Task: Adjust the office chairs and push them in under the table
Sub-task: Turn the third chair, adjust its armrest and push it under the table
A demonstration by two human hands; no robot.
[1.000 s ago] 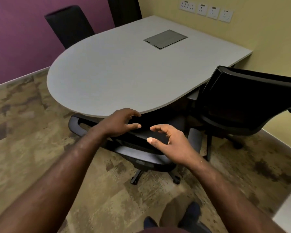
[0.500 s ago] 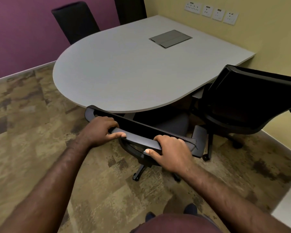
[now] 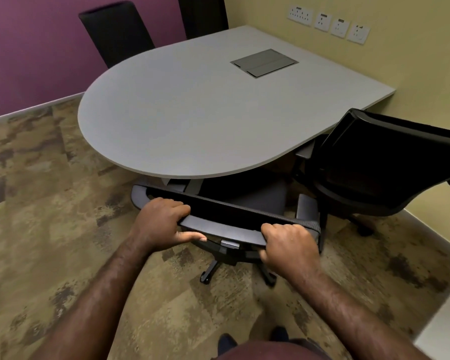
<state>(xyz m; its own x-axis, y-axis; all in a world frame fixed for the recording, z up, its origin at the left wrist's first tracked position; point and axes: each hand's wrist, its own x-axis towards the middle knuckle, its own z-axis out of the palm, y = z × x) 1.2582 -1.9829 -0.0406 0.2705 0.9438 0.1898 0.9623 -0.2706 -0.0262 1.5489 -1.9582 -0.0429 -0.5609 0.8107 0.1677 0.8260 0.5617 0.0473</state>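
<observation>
So the grey counter (image 3: 192, 120) has the near office chair (image 3: 244, 201) parked at its rounded edge, seat partly under it, and both grips are clamped on the backrest's top rim, left hand (image 3: 164, 222) toward one end, right hand (image 3: 289, 242) toward the other.

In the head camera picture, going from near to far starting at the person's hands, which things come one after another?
Right hand and left hand gripping the chair backrest → chair seat → grey table → table's cable hatch → wall sockets.
</observation>
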